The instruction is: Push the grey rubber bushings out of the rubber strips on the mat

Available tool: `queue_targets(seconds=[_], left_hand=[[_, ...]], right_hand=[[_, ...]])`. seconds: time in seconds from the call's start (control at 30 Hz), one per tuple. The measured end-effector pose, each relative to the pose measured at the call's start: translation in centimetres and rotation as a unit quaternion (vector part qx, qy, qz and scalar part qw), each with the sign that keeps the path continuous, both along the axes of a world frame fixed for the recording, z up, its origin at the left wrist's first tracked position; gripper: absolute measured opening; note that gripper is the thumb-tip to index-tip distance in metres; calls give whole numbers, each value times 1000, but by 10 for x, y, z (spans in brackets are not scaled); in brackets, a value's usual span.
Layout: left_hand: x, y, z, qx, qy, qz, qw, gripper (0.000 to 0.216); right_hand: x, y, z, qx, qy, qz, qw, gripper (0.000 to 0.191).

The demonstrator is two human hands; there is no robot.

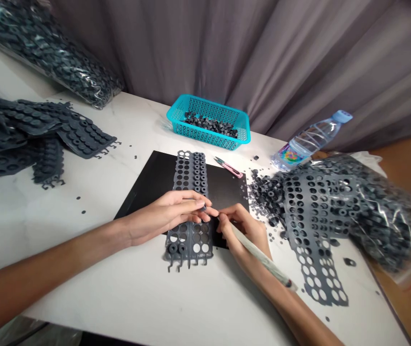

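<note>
A: In the head view, what does the left hand have?

B: The left hand [169,210] pinches a small dark piece [203,208] between thumb and fingers, the rest of its fingers stretched out to the right.

A: And the right one?

B: The right hand [250,229] is closed around a pale, slim tool [259,254], held like a pen. The tool's tip is by the left fingertips; whether it touches the piece cannot be told.

A: Where is the strip?

B: The strip [200,180] lies under the left hand, across the black mat [139,194], its near end running past the mat onto the white table [137,293]. Some of its holes are open, while rings fill the far right columns and two places at the near left corner.

A: What lies beyond?

B: Pink snips [230,168] at the mat's far right, then a blue basket [211,138] with dark parts [212,125] in it. A bottle [309,137] is farther right.

A: And at the sides?

B: On the right, a loose pile [268,192], a holed sheet [309,262] and a full clear bag [385,211]. On the left, more sheets [29,120] and a second bag [57,53].
</note>
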State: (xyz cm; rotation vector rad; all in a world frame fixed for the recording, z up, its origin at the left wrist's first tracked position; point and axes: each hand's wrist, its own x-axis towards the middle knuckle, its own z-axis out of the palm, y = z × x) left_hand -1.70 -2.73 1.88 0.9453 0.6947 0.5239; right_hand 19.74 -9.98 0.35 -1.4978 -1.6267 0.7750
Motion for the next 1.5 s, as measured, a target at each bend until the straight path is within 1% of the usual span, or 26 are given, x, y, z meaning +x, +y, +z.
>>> queue_targets(seconds=[0.17,0.33,0.7,0.8,0.97,1.03,1.27,1.5], left_hand=[[0,-1,-2,-28,-21,6,999,31],[1,0,-5,-35,-30,1,999,35],[1,0,-7,-68,-5,2,998,42],[1,0,-5,-55,5,3,998,42],[0,1,-2,13,46,13,999,36],[-1,2,0,23,49,9,999,33],[-1,1,3,11,16,-5,1000,23],[0,1,-1,-13,-8,-7,1000,26]], right_hand=[[1,1,-1,10,0,-11,1000,17],[1,2,-2,9,-1,-13,1000,15],[0,3,0,5,-10,-17,1000,16],[0,3,0,10,-15,-17,1000,15],[1,4,-1,8,-9,-9,1000,16],[1,3,-1,7,-5,-10,1000,16],[1,3,-1,3,4,-6,1000,16],[2,3,-1,1,-1,-2,1000,15]])
